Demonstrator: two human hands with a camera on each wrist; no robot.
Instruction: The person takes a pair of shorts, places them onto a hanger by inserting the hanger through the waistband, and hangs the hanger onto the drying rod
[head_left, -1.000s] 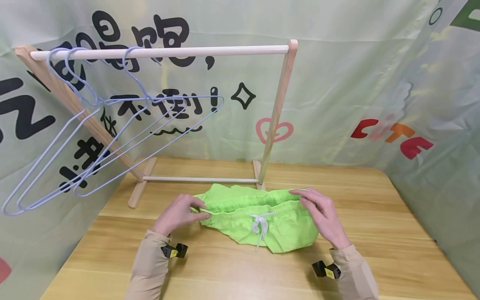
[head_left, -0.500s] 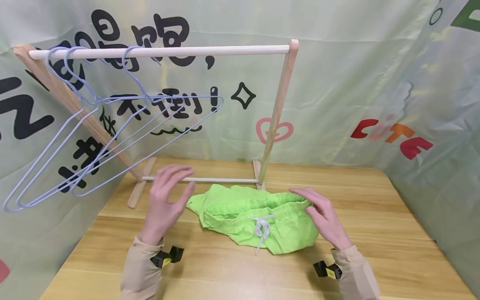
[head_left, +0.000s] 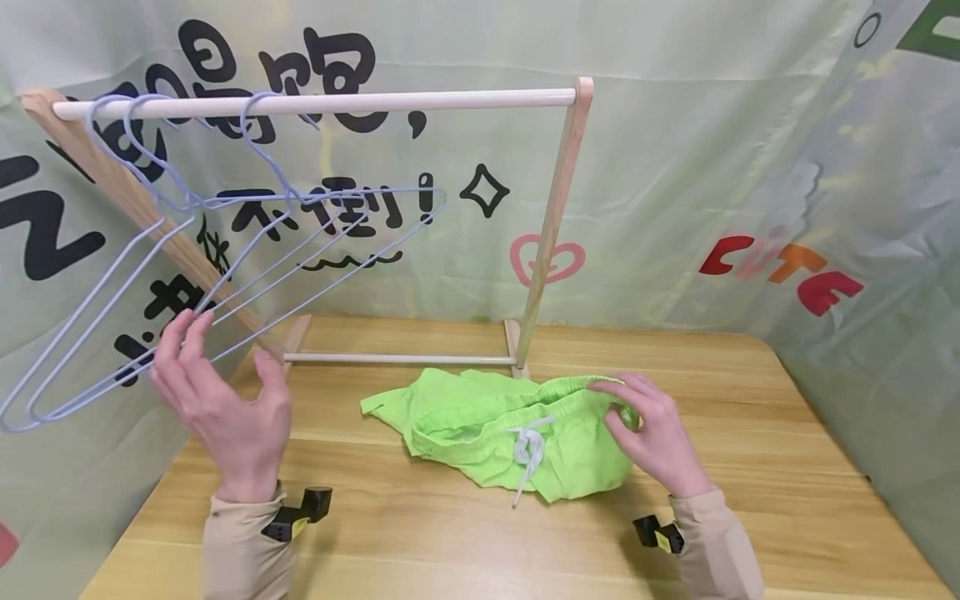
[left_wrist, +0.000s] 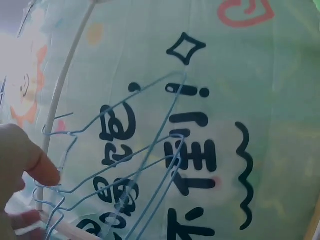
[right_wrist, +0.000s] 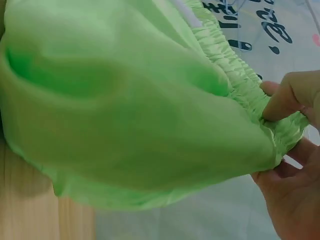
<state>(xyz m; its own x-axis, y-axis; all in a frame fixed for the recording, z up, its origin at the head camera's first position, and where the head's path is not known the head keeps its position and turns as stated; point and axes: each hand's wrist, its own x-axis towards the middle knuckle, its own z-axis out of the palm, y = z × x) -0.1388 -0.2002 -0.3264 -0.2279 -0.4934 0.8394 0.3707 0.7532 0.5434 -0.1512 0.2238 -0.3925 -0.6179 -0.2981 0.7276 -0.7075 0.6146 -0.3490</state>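
Observation:
Bright green shorts (head_left: 480,433) with an elastic waistband and a white drawstring (head_left: 529,446) lie on the wooden table. At their right end, my right hand (head_left: 654,429) pinches the waistband between thumb and fingers; the right wrist view shows the gathered waistband (right_wrist: 245,82) held there. My left hand (head_left: 225,400) is raised at the left with its fingers apart and nothing held. In the head view its fingertips overlap the lower part of the light blue wire hangers (head_left: 288,200). These hangers (left_wrist: 150,150) also show beyond the left hand in its wrist view.
A small wooden rack stands at the back left, with a white top rail (head_left: 450,102) carrying the hangers and a wooden right post (head_left: 551,242). A printed cloth backdrop (head_left: 675,167) closes off the table (head_left: 757,433) at the back and sides.
My left hand has let go of the left end of the shorts' waistband and moved left and up toward the hangers. The right hand stays at the waistband's right end.

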